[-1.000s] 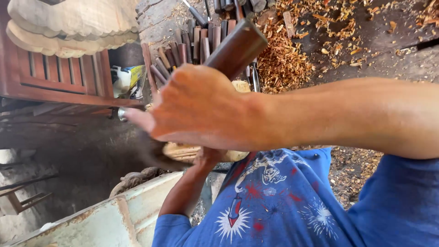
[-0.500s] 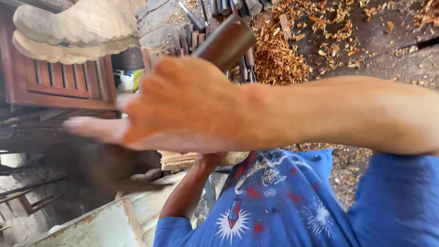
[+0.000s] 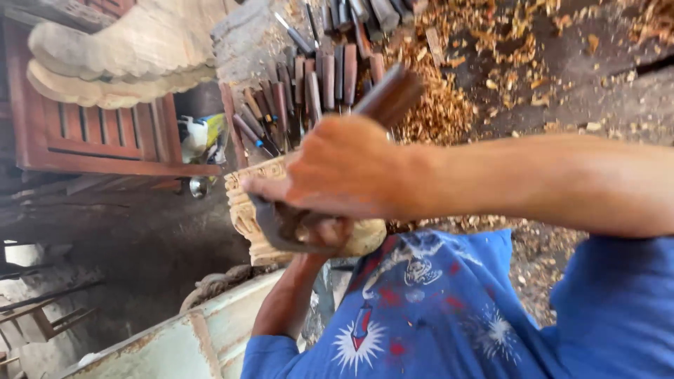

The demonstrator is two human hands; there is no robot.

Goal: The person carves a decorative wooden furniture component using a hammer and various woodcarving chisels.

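Observation:
My right hand (image 3: 344, 168) reaches in from the right and is closed around a dark wooden mallet (image 3: 393, 95). The mallet's handle end points up and right, and its dark head sits low by my palm. Just under it is a pale carved wooden block (image 3: 242, 207) with ornamental ridges. My left arm, in a blue sleeve, comes up from below. My left hand (image 3: 331, 235) rests against the block beneath the mallet. It is mostly hidden, so I cannot see what it grips.
A row of wood-handled chisels (image 3: 316, 77) lies behind the block, with wood shavings (image 3: 449, 105) to their right. A red-brown slatted panel (image 3: 91, 133) and a large pale carving (image 3: 119, 49) are at upper left. A pale green metal edge (image 3: 175, 337) runs along the bottom left.
My right hand swung left with the mallet, blurred, then came back right. The mallet head now sits at the carved block, which has come into plain view.

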